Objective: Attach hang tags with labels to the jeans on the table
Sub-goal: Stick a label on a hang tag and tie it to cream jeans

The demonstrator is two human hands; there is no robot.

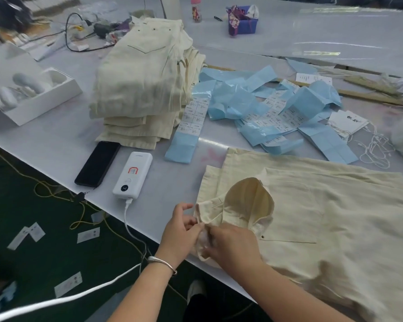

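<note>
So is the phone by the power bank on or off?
Cannot tell: the phone lies flat with a dark screen, which could mean off or asleep.

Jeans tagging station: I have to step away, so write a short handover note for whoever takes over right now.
Left hand and right hand both pinch the waistband of the cream jeans at the table's near edge; whether a tag is between the fingers is unclear.
Folded jeans stack lies behind; blue label strips and hang tags lie to its right.
Whether the stack is tagged cannot be told.
Left: tag this pair.

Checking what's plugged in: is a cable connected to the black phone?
No. The white cable runs into the white power bank; the black phone beside it has none.
</note>
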